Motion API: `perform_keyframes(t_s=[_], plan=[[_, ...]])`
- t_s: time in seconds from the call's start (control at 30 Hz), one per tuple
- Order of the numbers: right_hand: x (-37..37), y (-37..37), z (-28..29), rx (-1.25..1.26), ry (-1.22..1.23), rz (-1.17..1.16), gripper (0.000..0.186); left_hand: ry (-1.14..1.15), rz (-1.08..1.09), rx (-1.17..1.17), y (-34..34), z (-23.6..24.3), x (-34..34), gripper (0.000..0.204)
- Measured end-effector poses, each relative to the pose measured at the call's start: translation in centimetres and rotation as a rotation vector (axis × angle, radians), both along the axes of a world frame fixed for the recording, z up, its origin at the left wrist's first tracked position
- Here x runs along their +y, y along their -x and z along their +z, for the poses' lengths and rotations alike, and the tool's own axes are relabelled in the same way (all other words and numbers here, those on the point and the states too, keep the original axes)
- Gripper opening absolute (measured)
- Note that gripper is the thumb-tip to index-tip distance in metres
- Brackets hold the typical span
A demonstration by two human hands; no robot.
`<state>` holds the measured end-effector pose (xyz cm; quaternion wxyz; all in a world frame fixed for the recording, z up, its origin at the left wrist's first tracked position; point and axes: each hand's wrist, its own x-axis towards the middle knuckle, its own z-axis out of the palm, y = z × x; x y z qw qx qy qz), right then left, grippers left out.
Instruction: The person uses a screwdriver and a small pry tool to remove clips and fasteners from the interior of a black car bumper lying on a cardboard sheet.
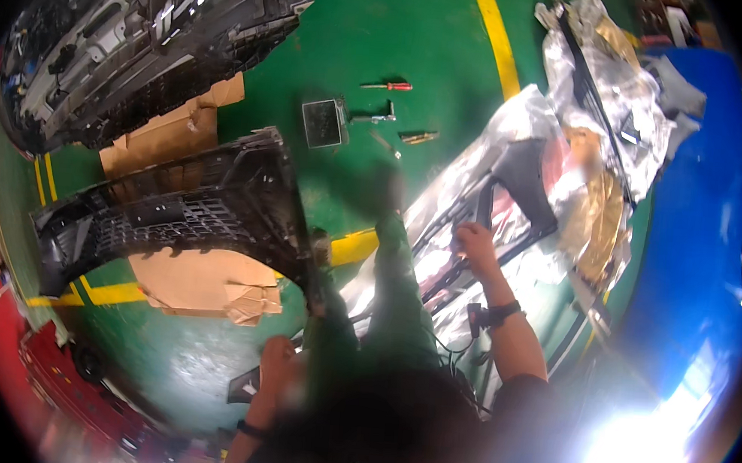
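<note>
Right hand [476,244] gripping a black open-framed plastic panel [526,167] right of centre, crinkled translucent plastic sheeting [527,115] beneath, left hand [276,356] at lower centre by a dark angular piece [240,387], grip unclear

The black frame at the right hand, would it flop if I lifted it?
Probably not much: the black frame has clean, uncreased edges. It may be light for its size, given the big opening in it. It could tip toward its broad end, which likely weighs more.
</note>
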<state>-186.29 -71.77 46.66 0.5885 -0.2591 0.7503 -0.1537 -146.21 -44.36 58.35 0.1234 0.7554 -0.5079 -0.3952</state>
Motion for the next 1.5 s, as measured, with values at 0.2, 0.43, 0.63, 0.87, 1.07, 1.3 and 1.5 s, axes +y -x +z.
perform_keyframes(t_s=[0.2,0.43,0.63,0.87,1.07,1.3,1.5], plan=[[-8.9,1.1,-16.3,0.223,-0.091,0.509,0.031,-0.211,0.141,0.102,11.5,-1.7,-1.9,0.01],[-13.9,1.2,-36.3,0.388,0.404,1.132,0.025,-0.421,0.397,0.227,18.3,-8.9,-7.6,0.006],[-15.9,-4.1,-47.0,0.404,0.236,1.116,0.039,-0.519,0.41,0.255,20.2,-18.0,-13.6,0.007],[-15.6,-7.8,-59.8,0.612,0.26,1.253,0.032,-0.311,0.185,0.058,20.6,-26.0,-17.6,0.023],[-13.8,-5.7,-63.2,0.434,0.2,1.052,0.019,-0.298,0.217,0.12,18.5,-27.2,-17.4,0.029],[-28.7,-7.8,-61.0,0.688,0.599,0.947,0.008,-0.286,0.243,0.051,16.2,-26.4,-20.5,0.031],[-39.9,-9.0,-65.0,0.972,0.732,1.262,0.017,-0.314,0.362,-0.079,15.2,-26.8,-23.0,0.039]])
